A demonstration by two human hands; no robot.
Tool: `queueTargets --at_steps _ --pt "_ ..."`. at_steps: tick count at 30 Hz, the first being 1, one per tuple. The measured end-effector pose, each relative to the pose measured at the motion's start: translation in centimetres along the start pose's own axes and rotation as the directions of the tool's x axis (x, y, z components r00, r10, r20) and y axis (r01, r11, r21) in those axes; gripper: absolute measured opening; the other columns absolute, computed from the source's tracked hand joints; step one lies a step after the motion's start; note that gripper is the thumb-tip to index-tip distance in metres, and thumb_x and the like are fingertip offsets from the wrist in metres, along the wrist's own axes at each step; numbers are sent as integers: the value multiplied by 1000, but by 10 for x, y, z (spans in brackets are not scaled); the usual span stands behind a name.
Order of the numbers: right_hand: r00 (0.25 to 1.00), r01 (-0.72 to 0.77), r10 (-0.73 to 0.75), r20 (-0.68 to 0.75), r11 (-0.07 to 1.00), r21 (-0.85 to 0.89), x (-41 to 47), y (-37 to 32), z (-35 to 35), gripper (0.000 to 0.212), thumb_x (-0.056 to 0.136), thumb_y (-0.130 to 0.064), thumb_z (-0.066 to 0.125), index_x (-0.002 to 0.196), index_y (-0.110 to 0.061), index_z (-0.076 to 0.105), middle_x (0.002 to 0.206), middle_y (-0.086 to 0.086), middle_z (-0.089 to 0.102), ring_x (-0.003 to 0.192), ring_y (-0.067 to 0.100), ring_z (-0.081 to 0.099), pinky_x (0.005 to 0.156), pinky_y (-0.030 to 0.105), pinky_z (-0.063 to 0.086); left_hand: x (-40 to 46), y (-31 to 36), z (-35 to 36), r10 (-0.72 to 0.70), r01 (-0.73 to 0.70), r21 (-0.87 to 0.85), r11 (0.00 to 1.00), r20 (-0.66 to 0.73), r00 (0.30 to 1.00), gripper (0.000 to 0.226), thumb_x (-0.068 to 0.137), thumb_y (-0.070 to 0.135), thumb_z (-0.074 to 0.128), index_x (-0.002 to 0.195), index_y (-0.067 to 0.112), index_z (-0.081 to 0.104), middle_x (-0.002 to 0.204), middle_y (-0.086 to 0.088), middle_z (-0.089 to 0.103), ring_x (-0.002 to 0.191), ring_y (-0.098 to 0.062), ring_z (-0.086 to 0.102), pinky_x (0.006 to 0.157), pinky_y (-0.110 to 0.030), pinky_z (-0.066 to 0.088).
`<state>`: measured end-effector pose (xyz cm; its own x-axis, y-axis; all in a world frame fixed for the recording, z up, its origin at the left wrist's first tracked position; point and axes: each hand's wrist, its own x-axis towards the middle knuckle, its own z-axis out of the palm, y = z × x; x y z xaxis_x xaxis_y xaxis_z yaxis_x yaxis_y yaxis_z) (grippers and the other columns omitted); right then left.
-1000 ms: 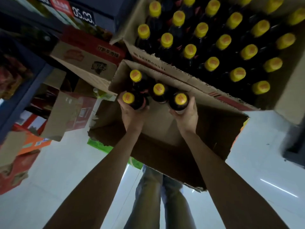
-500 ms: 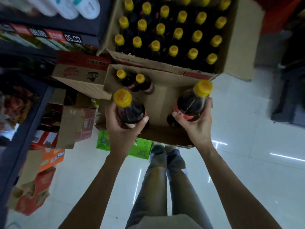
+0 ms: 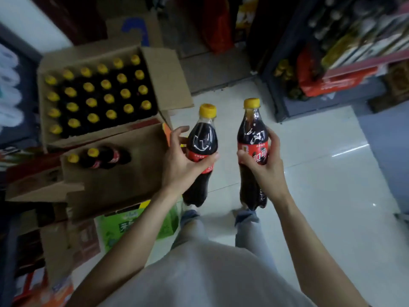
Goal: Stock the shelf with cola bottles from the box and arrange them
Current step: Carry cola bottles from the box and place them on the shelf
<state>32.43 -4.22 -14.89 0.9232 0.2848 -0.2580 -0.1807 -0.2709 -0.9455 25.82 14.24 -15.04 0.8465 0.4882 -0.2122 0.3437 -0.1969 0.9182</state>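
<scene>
The left grip [image 3: 183, 167] is curling around one cola bottle [image 3: 200, 156]. The right grip [image 3: 263, 165] is pinching another cola bottle [image 3: 252, 151]. Beyond the left grip, the open box [image 3: 124, 180] is holding two bottles [image 3: 99, 157]. Farther off, a full box [image 3: 163, 72] is sitting.

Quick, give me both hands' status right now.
Left hand: closed around a cola bottle.
Right hand: closed around a second cola bottle.
</scene>
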Motion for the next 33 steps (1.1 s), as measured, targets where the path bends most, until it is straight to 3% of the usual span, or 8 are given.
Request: queueTargets --at_steps 2,5,11,13,22,29,33 --pt "997 -8 9 -72 1000 14 2 6 -53 66 85 -22 71 138 -30 32 109 -10 62 83 5 67 70 19 54 5 27 48 31 -32 37 999 25 999 73 48 56 79 109 31 47 101 20 60 93 4 60 83 -22 50" --pt "987 -9 11 -160 1000 17 8 19 -136 61 89 -25 66 139 -31 32 109 -15 59 81 -5 63 67 11 50 9 65 129 68 -70 39 997 49 996 66 47 58 76 99 29 48 92 23 60 84 11 58 75 -13 46" --pt "957 -74 105 -270 990 122 33 30 -285 56 93 -35 58 141 -31 29 110 -11 59 87 2 63 66 12 49 16 133 270 62 -61 -11 998 108 992 55 52 48 83 90 32 46 88 24 60 82 14 57 75 -20 47" --pt "945 -73 121 -303 984 163 44 28 -326 56 93 -36 58 140 -31 29 112 -9 59 88 2 63 67 13 50 22 160 307 86 -85 -13 996 124 989 56 49 55 79 90 34 47 91 23 60 83 13 57 77 -21 48" --pt "907 45 0 -420 994 98 144 17 -487 55 85 -36 70 130 -41 38 107 -23 59 84 -11 62 71 7 46 97 248 459 200 -199 -26 980 201 959 61 50 55 79 98 30 51 100 12 66 90 0 64 80 -28 54" --pt "901 169 -144 -410 985 27 247 -21 -607 65 82 -32 71 139 -32 40 108 -32 60 96 -7 63 78 9 47 166 328 576 311 -295 -109 949 187 932 60 53 50 82 102 32 51 105 10 65 98 -7 64 84 -40 55" --pt "887 243 -222 -404 970 1 293 -60 -668 64 82 -39 65 139 -33 39 110 -25 62 94 -9 63 75 6 45 194 394 625 441 -426 -144 893 98 892 53 57 53 76 98 33 48 99 12 63 92 -5 61 79 -24 50"
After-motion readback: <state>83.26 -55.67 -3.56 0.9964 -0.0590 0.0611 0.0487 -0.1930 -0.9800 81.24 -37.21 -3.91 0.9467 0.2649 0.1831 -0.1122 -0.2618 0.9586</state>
